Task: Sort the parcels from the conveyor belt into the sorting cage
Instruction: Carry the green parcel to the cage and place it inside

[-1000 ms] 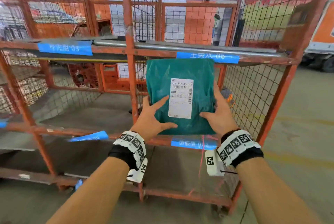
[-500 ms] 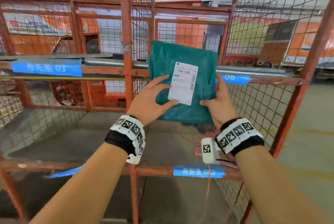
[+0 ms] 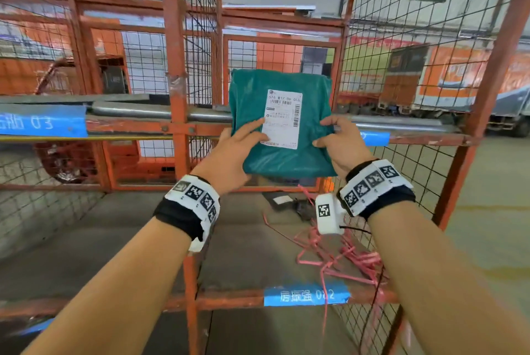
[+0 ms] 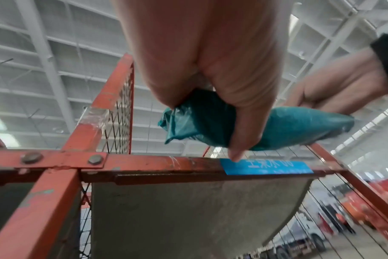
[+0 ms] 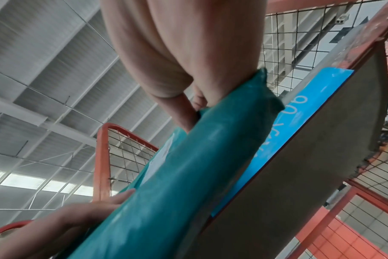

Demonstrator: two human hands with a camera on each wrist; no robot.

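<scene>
A teal plastic parcel [image 3: 281,122] with a white shipping label [image 3: 282,118] is held up between both hands in front of the orange sorting cage [image 3: 175,73]. My left hand [image 3: 238,151] grips its lower left edge, thumb across the label side. My right hand [image 3: 338,143] grips its right edge. The parcel sits at the level of the upper shelf rail [image 3: 415,136], over the blue tag. In the left wrist view my left hand [image 4: 222,98] pinches the parcel [image 4: 288,128] above that rail [image 4: 144,163]. In the right wrist view the parcel [image 5: 177,184] runs diagonally below my right hand [image 5: 193,98].
The cage has wire mesh walls [image 3: 401,82] and grey shelf boards [image 3: 243,254]. Pink string [image 3: 338,254] and a small dark parcel [image 3: 282,201] lie on the middle shelf. Blue name tags [image 3: 305,296] mark the rails. Trucks [image 3: 459,79] stand behind the cage.
Both hands have lifted the teal parcel from the middle compartment level up to the upper rail, and the view has moved closer to the cage.
</scene>
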